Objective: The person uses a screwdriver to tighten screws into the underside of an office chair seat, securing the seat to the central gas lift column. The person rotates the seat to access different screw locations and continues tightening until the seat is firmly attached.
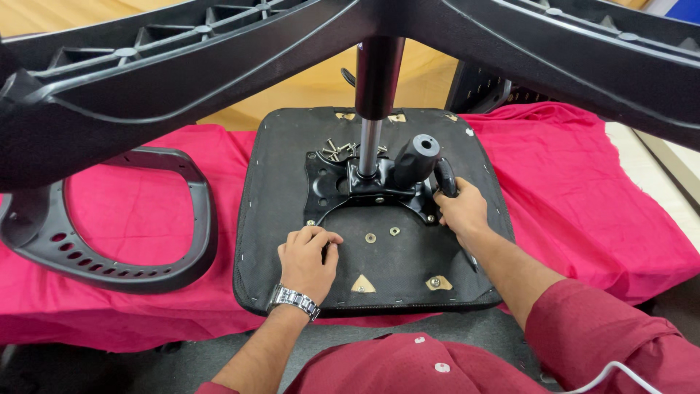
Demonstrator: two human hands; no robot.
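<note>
Hands first: our left hand [310, 257], with a steel-link wristwatch [293, 300] on its wrist, rests knuckles-up on the black upturned underside of a chair seat [277, 190], fingers curled together near the lower left corner of the black metal mounting plate [343, 186]. We cannot tell whether anything small is pinched under those fingertips, since the hand itself hides them. Our right hand [461, 211] is closed around a black lever handle [445, 176] at the plate's right side, just below a thick black round knob [418, 155].

The seat lies flat on a crumpled pink cloth [583, 190] spread over the table. From the middle of the plate a chrome-and-black gas cylinder column [373, 124] rises toward us and joins the black ribbed plastic star base [146, 80], whose spokes fill the top of the view and are cut off at both edges; the wheels are not in view. A small heap of silver screws [337, 149] lies on the seat just behind the plate, and two loose washers [381, 235] sit on the seat between our hands.

On the cloth to the left lies a black plastic loop-shaped armrest [131, 270], partly hidden under a base spoke. Behind the seat, a dark perforated part [477, 87] is mostly covered and hard to identify.
</note>
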